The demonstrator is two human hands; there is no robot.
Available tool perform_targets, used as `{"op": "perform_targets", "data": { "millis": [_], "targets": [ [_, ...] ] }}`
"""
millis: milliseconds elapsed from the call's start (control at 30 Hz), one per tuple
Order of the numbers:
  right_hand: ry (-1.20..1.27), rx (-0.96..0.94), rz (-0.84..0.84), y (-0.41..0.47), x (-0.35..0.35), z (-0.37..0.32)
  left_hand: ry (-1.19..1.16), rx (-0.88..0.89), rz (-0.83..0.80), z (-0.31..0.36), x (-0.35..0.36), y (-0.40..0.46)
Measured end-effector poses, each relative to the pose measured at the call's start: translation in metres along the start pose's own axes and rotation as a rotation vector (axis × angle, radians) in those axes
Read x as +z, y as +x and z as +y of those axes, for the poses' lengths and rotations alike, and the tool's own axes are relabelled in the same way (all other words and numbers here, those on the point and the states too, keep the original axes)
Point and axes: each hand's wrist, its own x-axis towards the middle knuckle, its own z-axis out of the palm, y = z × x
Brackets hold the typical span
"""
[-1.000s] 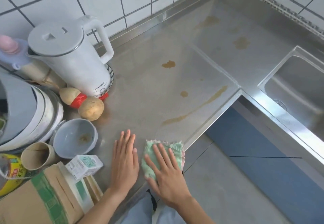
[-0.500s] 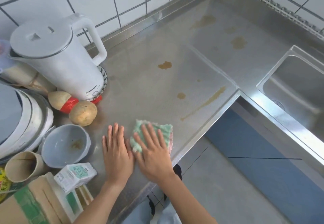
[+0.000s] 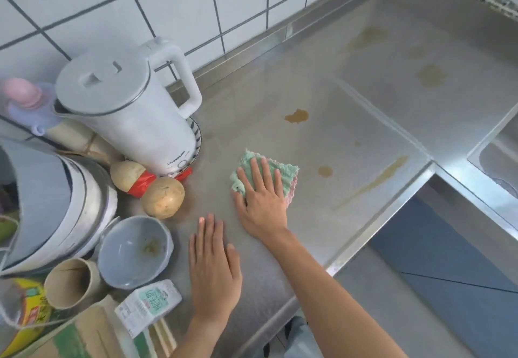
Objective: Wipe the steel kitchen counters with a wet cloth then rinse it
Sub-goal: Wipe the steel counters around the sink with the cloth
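Cloth (image 3: 283, 171) flat under right hand (image 3: 262, 203) — pressed.

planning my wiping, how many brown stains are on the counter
6 clear stains: a blot, a round spot, a long streak, a tiny speck, and two patches further back. Fainter ones may exist.

Right hand (image 3: 262, 203) lies flat on the cloth (image 3: 280, 171) mid-counter (image 3: 350, 133), left hand (image 3: 213, 268) flat on the steel nearer the front edge. Left of the cloth there's a potato (image 3: 163, 197), the kettle (image 3: 134, 105) behind it against the tiled wall (image 3: 196, 2). The bowl (image 3: 136, 251) sits left of the left hand, sink (image 3: 496, 158) far right.
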Motion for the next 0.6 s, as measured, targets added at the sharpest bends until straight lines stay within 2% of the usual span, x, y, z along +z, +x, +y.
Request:
{"op": "perform_targets", "data": {
  "millis": [133,200,333,500,600],
  "targets": [
    [-0.045,-0.429,-0.143,-0.062,0.004,0.033,-0.015,0.018,0.018,-0.003,0.002,-0.001],
    [-0.056,-0.523,-0.201,-0.072,-0.005,0.061,-0.020,0.006,0.020,-0.002,0.003,-0.001],
    [-0.049,-0.405,-0.170,-0.006,-0.019,0.066,0.003,0.013,0.041,-0.003,0.006,0.000],
    [0.097,-0.041,-0.075,0.104,-0.011,-0.004,-0.005,0.013,0.097,-0.003,0.013,-0.002],
    [0.043,-0.123,-0.067,0.095,0.003,-0.026,0.009,0.012,0.088,-0.003,0.010,0.001]
  ]
}}
